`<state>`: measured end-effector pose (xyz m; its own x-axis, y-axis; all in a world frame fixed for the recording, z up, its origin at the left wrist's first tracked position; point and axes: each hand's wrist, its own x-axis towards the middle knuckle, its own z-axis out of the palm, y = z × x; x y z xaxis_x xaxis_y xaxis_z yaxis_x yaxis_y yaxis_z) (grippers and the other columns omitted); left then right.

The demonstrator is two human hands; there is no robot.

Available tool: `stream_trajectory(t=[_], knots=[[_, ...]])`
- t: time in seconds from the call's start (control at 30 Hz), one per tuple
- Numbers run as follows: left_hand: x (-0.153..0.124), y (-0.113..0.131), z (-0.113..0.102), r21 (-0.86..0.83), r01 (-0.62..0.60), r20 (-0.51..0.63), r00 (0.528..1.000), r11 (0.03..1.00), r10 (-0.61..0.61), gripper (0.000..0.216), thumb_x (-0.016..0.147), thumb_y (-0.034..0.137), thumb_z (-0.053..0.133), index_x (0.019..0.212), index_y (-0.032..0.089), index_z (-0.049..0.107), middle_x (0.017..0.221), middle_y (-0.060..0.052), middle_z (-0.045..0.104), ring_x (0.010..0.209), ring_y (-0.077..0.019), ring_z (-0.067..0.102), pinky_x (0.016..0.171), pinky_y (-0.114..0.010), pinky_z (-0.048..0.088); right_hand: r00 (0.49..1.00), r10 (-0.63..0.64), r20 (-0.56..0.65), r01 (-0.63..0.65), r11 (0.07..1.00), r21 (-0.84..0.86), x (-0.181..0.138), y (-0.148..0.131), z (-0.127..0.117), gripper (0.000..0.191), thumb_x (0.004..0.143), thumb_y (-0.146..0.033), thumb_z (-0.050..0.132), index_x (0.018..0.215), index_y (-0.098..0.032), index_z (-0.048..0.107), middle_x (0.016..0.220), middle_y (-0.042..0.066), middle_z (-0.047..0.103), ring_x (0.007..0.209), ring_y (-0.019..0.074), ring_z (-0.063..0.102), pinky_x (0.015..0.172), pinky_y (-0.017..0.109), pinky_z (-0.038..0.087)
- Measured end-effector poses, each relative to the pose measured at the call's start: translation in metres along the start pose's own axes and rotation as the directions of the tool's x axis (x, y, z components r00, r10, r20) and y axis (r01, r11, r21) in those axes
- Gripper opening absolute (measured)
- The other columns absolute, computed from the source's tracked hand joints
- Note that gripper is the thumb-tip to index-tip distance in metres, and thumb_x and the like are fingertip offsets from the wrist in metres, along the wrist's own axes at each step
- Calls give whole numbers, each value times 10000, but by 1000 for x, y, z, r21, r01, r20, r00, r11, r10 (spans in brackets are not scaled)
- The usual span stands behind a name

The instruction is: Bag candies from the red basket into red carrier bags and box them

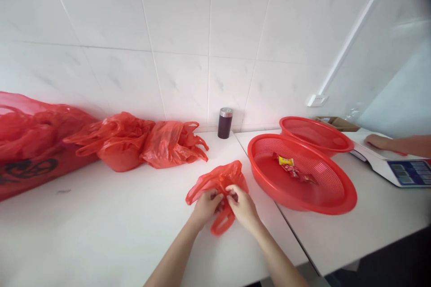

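A thin red plastic bag (232, 171) lies crumpled on the white table in front of me, one handle loop pointing toward me. My left hand (208, 206) pinches its gathered middle from the left. From the right, my right hand (241, 204) pinches the same gathered part, its fingertips close to those of the left. What is inside the bag is hidden. Just right of my hands stands a red plastic basket (303, 199) with a few wrapped sweets (292, 169) at its bottom, one of them in a yellow wrapper.
Filled red bags (121, 148) line the wall at left, beside a large red sack (37, 175). A dark tumbler (225, 124) stands by the wall. Behind the near basket is a second red basket (316, 134). Another person's hand (379, 141) rests on a scale (387, 161) at right.
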<state>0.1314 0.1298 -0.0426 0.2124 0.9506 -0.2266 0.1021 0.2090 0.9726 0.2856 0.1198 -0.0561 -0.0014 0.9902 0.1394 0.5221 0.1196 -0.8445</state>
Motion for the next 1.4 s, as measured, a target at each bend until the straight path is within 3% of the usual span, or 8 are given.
stream_trajectory(t=[0.3, 0.5, 0.7, 0.87, 0.97, 1.17, 1.27, 1.4], knots=[[-84, -30, -97, 103, 91, -570, 822, 991, -16, 336, 746, 547, 548, 795, 217, 507, 745, 1, 597, 626, -180, 582, 580, -301, 457, 932, 342, -116, -117, 589, 799, -10, -27, -16, 274, 723, -292, 593, 913, -257, 398, 799, -25, 538, 704, 156, 605, 628, 294, 506], [-143, -19, -43, 565, -153, -642, 534, 811, 549, 599, 799, 426, 583, 1321, 255, 344, 1466, -165, 275, 1363, -317, 319, 1042, -503, 372, 956, 277, -96, -104, 628, 771, -9, -88, 15, 294, 761, -332, 569, 995, -266, 402, 882, -11, 567, 693, 141, 574, 632, 275, 491], [-147, -20, 15, 569, -270, -437, 701, 777, 563, 897, 690, 447, 740, 1430, 298, 256, 1557, -131, 122, 1429, -370, 133, 1116, -546, 218, 998, 57, -27, -25, 746, 666, -26, -115, 25, 247, 816, -341, 537, 1024, -272, 423, 931, -14, 561, 719, 126, 533, 672, 259, 452], [-134, -20, -32, 373, -116, -392, 879, 921, 270, 355, 873, 404, 525, 1178, 230, 578, 1093, -90, 626, 1030, -268, 580, 896, -389, 448, 984, -41, 172, -67, 813, 578, -30, -113, 3, 130, 791, -259, 544, 920, -244, 532, 830, -36, 533, 689, 109, 482, 668, 237, 395], [-138, -11, -65, -23, -56, -314, 948, 998, 46, 267, 873, 440, 542, 851, 194, 645, 713, -4, 580, 697, -159, 572, 667, -268, 484, 919, -228, 323, 66, 894, 443, -26, -106, -19, 146, 783, -183, 481, 723, -218, 609, 806, -18, 524, 752, 125, 503, 722, 255, 396], [-148, -3, -113, -800, -228, -279, 960, 555, -8, 89, 890, 173, 534, 859, 159, 617, 602, 91, 336, 376, 24, 257, 401, -43, 342, 848, -228, 478, 425, 832, -357, -15, -81, -40, 414, 753, -185, 553, 1096, -375, 685, 986, 19, 530, 615, 111, 514, 652, 292, 404], [-144, -3, -121, -603, -263, -368, 929, 753, 31, 178, 885, 294, 558, 972, 173, 656, 692, 51, 429, 412, 14, 311, 329, -49, 254, 863, -151, 482, 445, 679, -584, -11, -74, -38, 702, 711, -140, 568, 1360, -393, 473, 1018, 43, 539, 640, 139, 558, 633, 284, 399], [-138, 2, -98, 380, -216, -586, 696, 899, 415, 565, 732, 451, 714, 1255, 285, 580, 1278, -98, 484, 955, -209, 589, 685, -303, 559, 849, -115, 515, 481, 570, -666, -10, -82, -35, 707, 748, -113, 517, 1407, -338, 395, 1133, 77, 593, 788, 198, 629, 674, 290, 412]])
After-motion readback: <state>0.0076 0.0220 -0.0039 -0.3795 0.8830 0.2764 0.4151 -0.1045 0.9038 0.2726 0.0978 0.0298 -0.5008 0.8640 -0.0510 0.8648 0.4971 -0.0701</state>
